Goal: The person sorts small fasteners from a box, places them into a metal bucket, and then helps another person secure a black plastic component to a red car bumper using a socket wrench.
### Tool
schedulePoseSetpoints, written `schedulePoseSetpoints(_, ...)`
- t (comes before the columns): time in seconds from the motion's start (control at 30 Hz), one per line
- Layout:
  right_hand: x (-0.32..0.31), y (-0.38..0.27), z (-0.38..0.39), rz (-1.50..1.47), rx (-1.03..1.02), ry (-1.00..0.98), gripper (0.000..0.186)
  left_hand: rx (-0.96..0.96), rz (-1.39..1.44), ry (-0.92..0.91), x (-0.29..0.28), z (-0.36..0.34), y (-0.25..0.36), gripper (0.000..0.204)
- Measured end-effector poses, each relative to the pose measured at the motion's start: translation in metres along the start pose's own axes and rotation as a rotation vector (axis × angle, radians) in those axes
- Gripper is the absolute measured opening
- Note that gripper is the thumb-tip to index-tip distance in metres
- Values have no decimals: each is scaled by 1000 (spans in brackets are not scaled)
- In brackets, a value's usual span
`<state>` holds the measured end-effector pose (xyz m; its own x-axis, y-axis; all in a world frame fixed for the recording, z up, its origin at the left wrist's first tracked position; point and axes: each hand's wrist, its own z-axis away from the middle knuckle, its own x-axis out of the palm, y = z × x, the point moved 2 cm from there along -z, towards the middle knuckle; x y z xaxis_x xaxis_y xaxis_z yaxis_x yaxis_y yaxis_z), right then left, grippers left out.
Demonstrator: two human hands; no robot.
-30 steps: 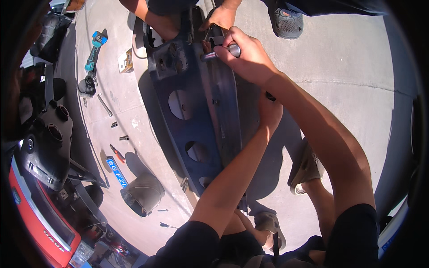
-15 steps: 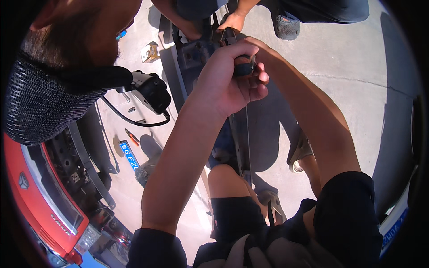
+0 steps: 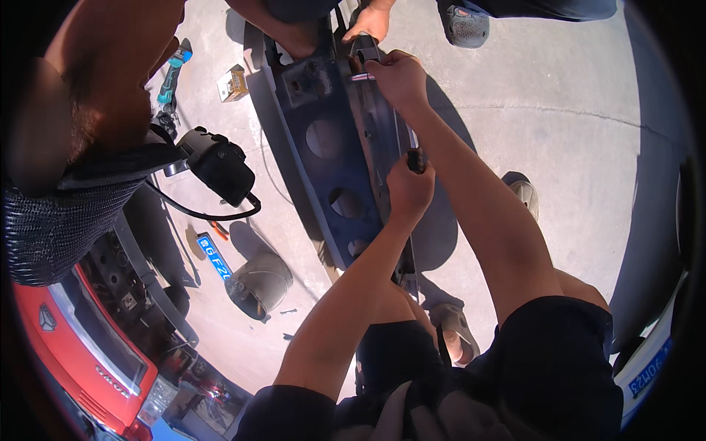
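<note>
A long dark metal beam with round holes [image 3: 298, 110] lies before me. My left hand [image 3: 410, 187] is closed around the dark handle [image 3: 416, 160] of a tool, beside the beam's right edge. A shiny metal shaft [image 3: 412, 137] shows just above that handle; its upper part is hidden by my right forearm. Farther up, my right hand [image 3: 401, 79] has its fingers closed at a bracket [image 3: 365, 50] on the beam's far end. What it grips is mostly hidden. Another person's hand [image 3: 371, 23] holds that bracket, and their other hand [image 3: 294, 38] rests at the beam's left.
At left a person with a black camera device [image 3: 223, 169] leans in close. On the ground lie a teal power tool [image 3: 170, 77], a small box [image 3: 233, 84], a blue plate [image 3: 213, 256], orange-handled pliers [image 3: 219, 229] and a grey bucket [image 3: 266, 281] on its side. A red vehicle front [image 3: 81, 353] stands lower left.
My left hand has come down and toward me, away from the far bracket. My right hand, formerly hidden behind it, now shows at the bracket. More of the beam is in sight.
</note>
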<state>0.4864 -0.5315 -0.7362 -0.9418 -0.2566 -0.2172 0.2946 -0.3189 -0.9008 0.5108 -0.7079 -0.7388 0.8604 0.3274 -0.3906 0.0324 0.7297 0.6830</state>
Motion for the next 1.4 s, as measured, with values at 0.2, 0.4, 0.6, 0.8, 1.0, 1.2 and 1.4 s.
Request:
schedulePoseSetpoints(0.2, -14, 36, -18, -160, -200, -244, 24, 200, 282, 108, 91, -63, -39, 20)
schedulePoseSetpoints(0.4, 1, 28, -30, -153, -552, -352, 26, 228, 200, 94, 108, -127, -53, 28)
schedulePoseSetpoints(0.6, -25, 5, -31, -58, 157, -575, 28, -222, 297, -341, -13, 35, 74, 21)
schedulePoseSetpoints(0.8, -4, -35, -16, -155, 534, -639, 28, -331, 864, -548, -88, 24, 187, 14)
schedulePoseSetpoints(1.0, -10, 4, -12, -22, 134, -238, 33, -424, 216, -400, -61, 27, 96, 8)
schedulePoseSetpoints(1.2, -5, 15, -20, -61, -119, -209, 38, -233, 366, -232, -23, 22, 64, 5)
schedulePoseSetpoints(1.4, -14, 24, -4, 76, -334, -141, 39, 102, 235, -59, 38, -33, -30, 6)
